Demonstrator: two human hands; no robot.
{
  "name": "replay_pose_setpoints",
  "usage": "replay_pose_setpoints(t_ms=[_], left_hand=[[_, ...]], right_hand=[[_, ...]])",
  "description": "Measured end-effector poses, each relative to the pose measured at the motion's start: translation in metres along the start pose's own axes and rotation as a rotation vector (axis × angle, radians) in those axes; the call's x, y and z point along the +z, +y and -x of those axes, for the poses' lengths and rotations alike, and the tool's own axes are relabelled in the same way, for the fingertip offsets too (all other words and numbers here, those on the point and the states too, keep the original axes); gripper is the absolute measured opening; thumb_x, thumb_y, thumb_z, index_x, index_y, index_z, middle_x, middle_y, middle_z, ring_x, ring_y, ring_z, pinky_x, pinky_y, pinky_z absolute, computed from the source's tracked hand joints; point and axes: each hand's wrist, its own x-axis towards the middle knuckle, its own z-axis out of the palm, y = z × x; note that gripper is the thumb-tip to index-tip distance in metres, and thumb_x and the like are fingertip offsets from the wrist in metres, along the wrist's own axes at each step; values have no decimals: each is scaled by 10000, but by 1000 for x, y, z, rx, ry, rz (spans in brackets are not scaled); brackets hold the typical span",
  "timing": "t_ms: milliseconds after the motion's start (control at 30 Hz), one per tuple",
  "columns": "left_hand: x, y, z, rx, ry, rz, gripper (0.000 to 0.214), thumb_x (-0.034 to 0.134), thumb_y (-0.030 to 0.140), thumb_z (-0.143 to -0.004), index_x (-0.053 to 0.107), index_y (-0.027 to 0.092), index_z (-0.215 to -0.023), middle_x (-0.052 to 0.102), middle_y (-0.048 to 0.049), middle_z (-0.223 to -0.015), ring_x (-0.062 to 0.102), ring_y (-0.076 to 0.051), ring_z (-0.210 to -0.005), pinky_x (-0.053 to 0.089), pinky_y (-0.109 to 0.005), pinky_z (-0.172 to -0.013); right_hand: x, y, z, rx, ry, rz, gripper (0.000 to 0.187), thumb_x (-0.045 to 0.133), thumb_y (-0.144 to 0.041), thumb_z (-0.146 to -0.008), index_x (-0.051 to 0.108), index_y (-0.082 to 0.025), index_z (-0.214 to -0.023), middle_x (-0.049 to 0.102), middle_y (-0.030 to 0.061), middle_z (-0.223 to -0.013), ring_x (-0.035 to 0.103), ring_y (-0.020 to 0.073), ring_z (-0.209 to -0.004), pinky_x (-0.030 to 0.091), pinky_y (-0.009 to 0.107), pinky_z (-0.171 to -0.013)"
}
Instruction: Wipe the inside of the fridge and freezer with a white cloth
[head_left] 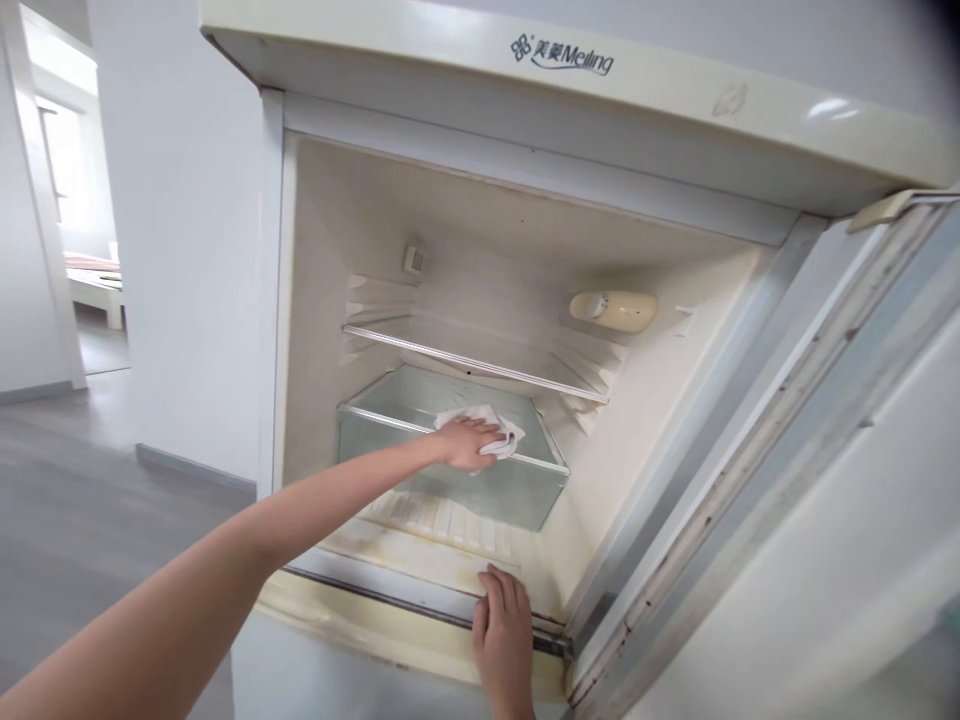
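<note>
My left hand (469, 443) reaches into the fridge and grips a white cloth (491, 418), pressed against the front edge of the lower glass shelf (412, 385). Part of the cloth is hidden under the palm. Below that shelf is a clear greenish drawer (450, 485). My right hand (504, 630) rests on the bottom front edge of the fridge opening, holding nothing, its fingers laid over the pale sill (420, 560).
The fridge door (757, 480) stands open at the right, its seal stained dark. A glass shelf (472, 358) spans the cavity above my left hand. A cream lamp cover (615, 311) juts from the right inner wall. At left are a white wall (180, 230) and grey floor (90, 520).
</note>
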Motion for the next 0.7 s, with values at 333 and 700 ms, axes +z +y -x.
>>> replay_pose_setpoints(t_ms=[333, 700], left_hand=[[-9, -62, 68, -144, 107, -57, 652, 317, 594, -865, 315, 298, -1445, 285, -30, -1554, 251, -282, -1425, 162, -453, -1164], [-5, -113, 125, -278, 319, -63, 672, 371, 646, -847, 401, 271, -1404, 412, -94, -1490, 338, -318, -1376, 224, -504, -1124]], right_hand=[[1, 0, 1, -10, 8, 9, 259, 408, -89, -861, 542, -198, -1054, 617, 65, -1037, 550, 207, -990, 466, 381, -864], [6, 5, 4, -49, 23, 14, 242, 422, -119, -861, 538, -196, -1059, 617, 70, -1046, 543, 223, -991, 444, 384, -864]])
